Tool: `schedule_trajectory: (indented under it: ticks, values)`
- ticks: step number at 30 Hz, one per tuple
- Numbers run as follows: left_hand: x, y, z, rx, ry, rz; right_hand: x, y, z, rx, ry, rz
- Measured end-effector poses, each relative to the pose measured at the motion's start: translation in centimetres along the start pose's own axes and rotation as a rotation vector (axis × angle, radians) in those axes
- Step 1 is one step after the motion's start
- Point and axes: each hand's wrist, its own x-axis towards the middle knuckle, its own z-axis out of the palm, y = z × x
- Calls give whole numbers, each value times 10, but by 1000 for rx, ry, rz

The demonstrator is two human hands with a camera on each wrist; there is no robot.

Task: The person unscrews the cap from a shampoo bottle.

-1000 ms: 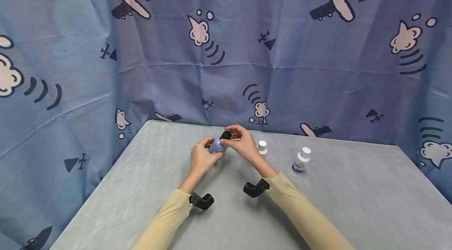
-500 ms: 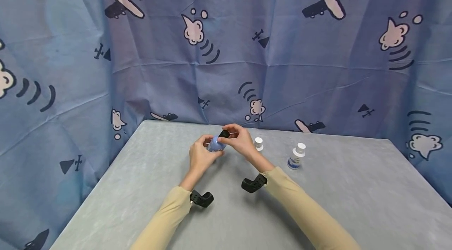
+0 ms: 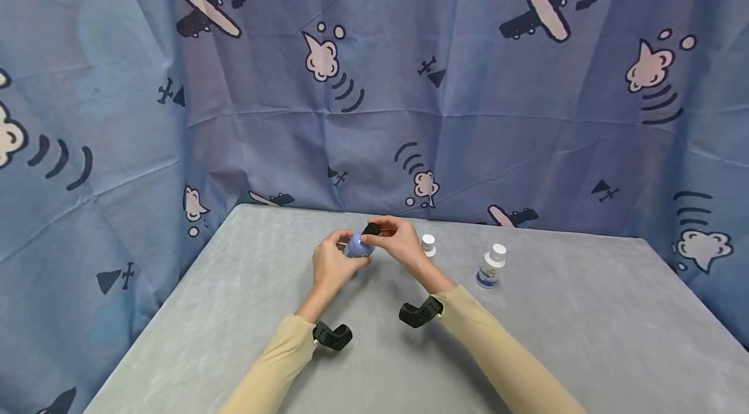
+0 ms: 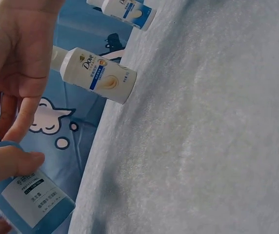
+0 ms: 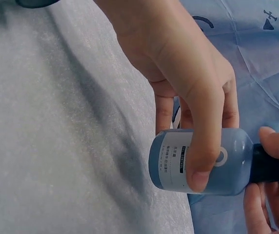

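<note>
A blue bottle (image 3: 357, 245) with a white label and a black cap (image 3: 371, 229) is held tilted above the table. My left hand (image 3: 332, 264) grips its body, the thumb lying across the label in the right wrist view. My right hand (image 3: 404, 245) pinches the black cap between thumb and fingers, as the right wrist view shows at its right edge. The cap sits on the bottle's neck. In the left wrist view the label of the blue bottle (image 4: 34, 200) faces the camera, while my right hand there partly hides the black cap.
Two white bottles with white caps stand on the grey table (image 3: 234, 310). The nearer white bottle (image 3: 490, 268) is right of my hands; the other white bottle (image 3: 429, 245) is partly behind my right wrist. A blue curtain (image 3: 374, 76) printed with planes hangs behind the table.
Both hands keep hold of the blue bottle and its cap. My right fingers have shifted slightly around the cap. The head view has moved a little; the white bottles stay standing.
</note>
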Motion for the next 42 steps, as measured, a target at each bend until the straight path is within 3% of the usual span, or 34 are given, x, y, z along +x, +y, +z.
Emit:
schedule_trajectory:
  ticks: [17, 27, 33, 42]
  values:
    - [3, -1, -10, -90, -117, 15, -4, -1, -4, 18, 26, -57]
    - [6, -8, -14, -121, -197, 7, 0, 0, -7, 0, -70, -82]
    - [5, -11, -13, -120, -220, 2, -1, -1, -7, -13, -82, -70]
    - [5, -13, -14, -133, -243, -1, 1, 1, -8, -15, -128, -130]
